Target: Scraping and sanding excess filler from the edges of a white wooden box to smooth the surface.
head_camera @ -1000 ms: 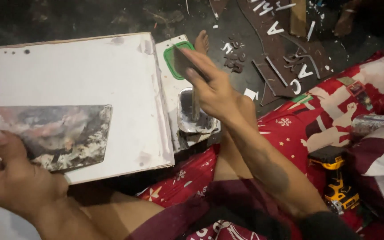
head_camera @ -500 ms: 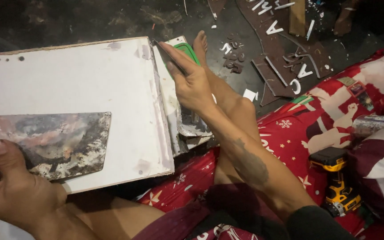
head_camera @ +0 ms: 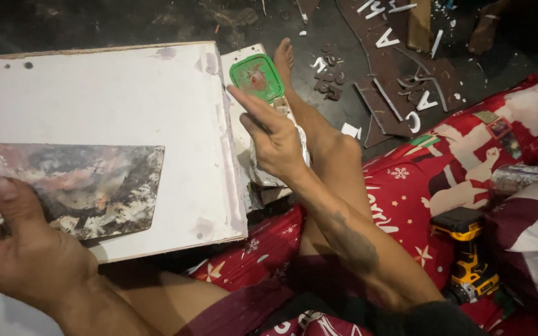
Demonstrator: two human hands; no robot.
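Observation:
My left hand (head_camera: pixel 26 255) grips a wide, dirty scraper blade (head_camera: pixel 88 186) that lies flat on a white board (head_camera: pixel 107 93) across my lap. My right hand (head_camera: pixel 272 140) is stretched out with straight fingers and holds nothing. Its fingertips are at the board's right edge, just below a small tub with a green lid (head_camera: pixel 256 76). Under that hand lies a crumpled whitish wrapper (head_camera: pixel 300 140) on a smaller white panel (head_camera: pixel 238 62). My bare foot (head_camera: pixel 284 53) rests beyond the tub.
A yellow and black cordless drill (head_camera: pixel 468 261) lies on a red patterned blanket (head_camera: pixel 468 149) at the right. White cut-out letters (head_camera: pixel 384 40) and brown cut panels (head_camera: pixel 393 118) are scattered on the dark floor behind. Another person's foot (head_camera: pixel 484 31) shows at the top right.
My right hand rose from the wrapper to the board's edge over the green lid, then drew back, so the lid shows fully. My left hand kept hold of the scraper.

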